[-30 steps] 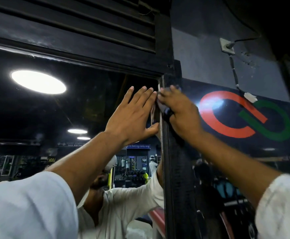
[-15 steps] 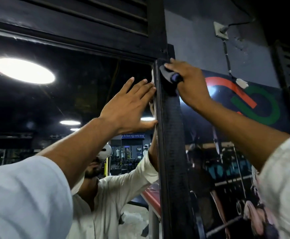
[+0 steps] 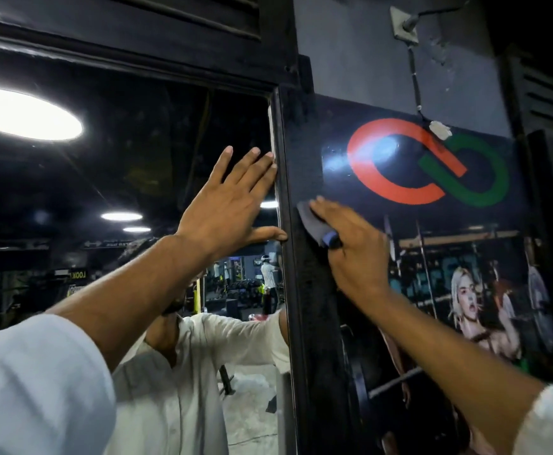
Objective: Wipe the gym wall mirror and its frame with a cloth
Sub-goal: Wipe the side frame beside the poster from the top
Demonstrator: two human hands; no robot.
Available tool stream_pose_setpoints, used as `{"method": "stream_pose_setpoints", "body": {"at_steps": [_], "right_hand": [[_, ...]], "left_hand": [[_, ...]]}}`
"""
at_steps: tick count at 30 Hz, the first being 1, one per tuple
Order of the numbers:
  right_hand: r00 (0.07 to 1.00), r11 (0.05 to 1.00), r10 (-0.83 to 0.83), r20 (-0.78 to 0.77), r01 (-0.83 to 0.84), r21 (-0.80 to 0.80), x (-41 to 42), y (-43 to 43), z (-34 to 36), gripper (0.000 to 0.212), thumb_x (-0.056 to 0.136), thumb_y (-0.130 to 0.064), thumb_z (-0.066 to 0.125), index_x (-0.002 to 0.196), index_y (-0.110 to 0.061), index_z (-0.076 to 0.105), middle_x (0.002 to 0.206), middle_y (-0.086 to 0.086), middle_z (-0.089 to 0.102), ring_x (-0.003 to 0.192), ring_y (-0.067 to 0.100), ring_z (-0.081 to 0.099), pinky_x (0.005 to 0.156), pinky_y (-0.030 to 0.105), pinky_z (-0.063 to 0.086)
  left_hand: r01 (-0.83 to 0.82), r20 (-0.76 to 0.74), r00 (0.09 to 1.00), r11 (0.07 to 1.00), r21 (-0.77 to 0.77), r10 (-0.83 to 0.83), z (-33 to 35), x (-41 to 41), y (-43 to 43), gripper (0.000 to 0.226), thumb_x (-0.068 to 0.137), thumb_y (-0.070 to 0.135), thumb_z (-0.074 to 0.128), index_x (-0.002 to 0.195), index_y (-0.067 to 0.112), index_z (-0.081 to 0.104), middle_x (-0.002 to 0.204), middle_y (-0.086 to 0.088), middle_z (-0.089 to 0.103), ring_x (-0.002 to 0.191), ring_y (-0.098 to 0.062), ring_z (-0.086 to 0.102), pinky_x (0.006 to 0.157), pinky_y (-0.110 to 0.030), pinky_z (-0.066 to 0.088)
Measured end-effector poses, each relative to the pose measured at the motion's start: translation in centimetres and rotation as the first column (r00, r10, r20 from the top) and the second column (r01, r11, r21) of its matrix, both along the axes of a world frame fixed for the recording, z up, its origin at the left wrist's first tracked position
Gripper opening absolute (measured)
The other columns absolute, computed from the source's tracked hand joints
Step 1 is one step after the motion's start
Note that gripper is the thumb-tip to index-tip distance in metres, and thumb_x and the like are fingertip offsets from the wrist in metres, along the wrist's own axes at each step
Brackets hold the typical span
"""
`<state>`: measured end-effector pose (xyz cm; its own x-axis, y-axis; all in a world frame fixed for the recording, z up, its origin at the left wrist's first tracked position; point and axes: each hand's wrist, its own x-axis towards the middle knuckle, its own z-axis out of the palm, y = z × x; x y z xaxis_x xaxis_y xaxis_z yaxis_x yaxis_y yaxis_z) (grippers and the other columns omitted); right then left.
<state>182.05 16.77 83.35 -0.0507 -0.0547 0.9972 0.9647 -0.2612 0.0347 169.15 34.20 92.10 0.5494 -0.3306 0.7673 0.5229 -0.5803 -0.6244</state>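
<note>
The wall mirror (image 3: pixel 110 178) fills the left half of the head view and reflects ceiling lights and a person in a white shirt. Its black frame (image 3: pixel 304 323) runs vertically down the middle. My left hand (image 3: pixel 229 205) lies flat and open on the glass, fingertips and thumb touching the frame's inner edge. My right hand (image 3: pixel 350 247) presses a dark grey cloth (image 3: pixel 312 223) with a blue edge against the frame's right side, at about the left hand's height. Most of the cloth is hidden under the palm.
A glossy gym poster (image 3: pixel 432 257) with a red and green logo (image 3: pixel 426 162) sits right of the frame. Black louvred slats (image 3: pixel 137 24) run above the mirror. A wall socket (image 3: pixel 403 26) with a cable hangs above the poster.
My right hand has slid the cloth down the frame from its top corner to mid height. The left hand has stayed flat on the glass. The camera has tilted slightly.
</note>
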Motion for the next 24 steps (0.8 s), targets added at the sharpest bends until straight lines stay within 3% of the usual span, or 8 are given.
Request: {"method": "stream_pose_setpoints", "body": {"at_steps": [3, 5, 7, 12, 15, 17, 24], "right_hand": [[0.983, 0.989, -0.142, 0.113, 0.135, 0.062, -1.2, -0.2, 6.9, 0.052, 0.083, 0.000, 0.065, 0.133, -0.014, 0.072, 0.138, 0.006, 0.070, 0.131, 0.030, 0.064, 0.111, 0.056, 0.047], [0.967, 0.982, -0.187, 0.174, 0.189, 0.010, -1.5, 0.5, 10.7, 0.053, 0.082, 0.000, 0.063, 0.132, -0.011, 0.072, 0.139, 0.010, 0.069, 0.140, 0.036, 0.055, 0.118, 0.062, 0.036], [0.971, 0.982, -0.145, 0.191, 0.165, -0.097, -1.2, 2.0, 11.6, 0.054, 0.079, 0.005, 0.060, 0.130, -0.006, 0.072, 0.140, 0.013, 0.067, 0.141, 0.040, 0.053, 0.117, 0.060, 0.039], [0.978, 0.989, -0.091, 0.189, 0.110, -0.096, -0.3, 3.6, 0.6, 0.052, 0.079, 0.003, 0.059, 0.129, -0.004, 0.073, 0.143, 0.012, 0.065, 0.141, 0.038, 0.053, 0.117, 0.059, 0.041], [0.978, 0.977, -0.085, 0.191, 0.119, -0.177, -1.1, 2.4, -8.0, 0.050, 0.085, -0.004, 0.064, 0.135, -0.006, 0.070, 0.148, 0.008, 0.062, 0.146, 0.033, 0.049, 0.118, 0.058, 0.040], [0.970, 0.964, -0.086, 0.227, 0.139, -0.227, -1.0, 1.5, -10.2, 0.042, 0.089, -0.008, 0.067, 0.131, -0.006, 0.072, 0.143, 0.008, 0.066, 0.143, 0.031, 0.053, 0.115, 0.057, 0.045], [0.982, 0.997, -0.066, 0.177, 0.074, -0.035, -0.5, 0.7, 2.9, 0.050, 0.079, 0.010, 0.066, 0.126, -0.004, 0.074, 0.136, 0.011, 0.070, 0.136, 0.035, 0.059, 0.113, 0.057, 0.046]], "left_hand": [[0.017, 0.018, 1.000, 1.000, -0.001, -0.017, -0.1, 0.0, 0.2, 0.119, 0.087, 0.094, 0.016, 0.170, 0.008, 0.011, 0.178, -0.010, 0.010, 0.166, -0.027, 0.004, 0.133, -0.057, 0.005], [0.042, 0.031, 0.999, 0.999, -0.004, -0.042, -0.5, 0.0, 0.2, 0.117, 0.090, 0.092, 0.020, 0.169, 0.007, 0.016, 0.177, -0.012, 0.015, 0.165, -0.028, 0.009, 0.133, -0.057, 0.007], [0.071, 0.058, 0.996, 0.997, -0.015, -0.070, -1.5, -0.1, 0.2, 0.114, 0.092, 0.089, 0.025, 0.168, 0.004, 0.018, 0.177, -0.013, 0.018, 0.165, -0.029, 0.012, 0.133, -0.056, 0.009], [0.063, 0.031, 0.998, 0.998, -0.007, -0.063, -5.1, -0.9, 0.8, 0.118, 0.090, 0.089, 0.032, 0.168, 0.002, 0.014, 0.177, -0.016, 0.013, 0.165, -0.031, 0.009, 0.132, -0.057, 0.008], [-0.009, -0.089, 0.996, 0.993, 0.114, 0.019, -7.2, -1.0, 1.4, 0.121, 0.091, 0.092, 0.024, 0.169, 0.002, 0.005, 0.178, -0.017, 0.003, 0.165, -0.032, 0.003, 0.132, -0.058, 0.004], [-0.020, -0.140, 0.989, 0.986, 0.165, 0.043, -7.8, -0.9, 1.7, 0.122, 0.089, 0.094, 0.015, 0.169, 0.002, 0.000, 0.178, -0.017, -0.002, 0.165, -0.031, -0.001, 0.133, -0.057, 0.001], [0.098, -0.123, 0.988, 0.994, 0.041, -0.092, -7.7, -1.4, 0.8, 0.120, 0.091, 0.095, 0.011, 0.169, 0.003, 0.013, 0.177, -0.016, 0.013, 0.165, -0.029, 0.008, 0.133, -0.056, 0.006]]}}
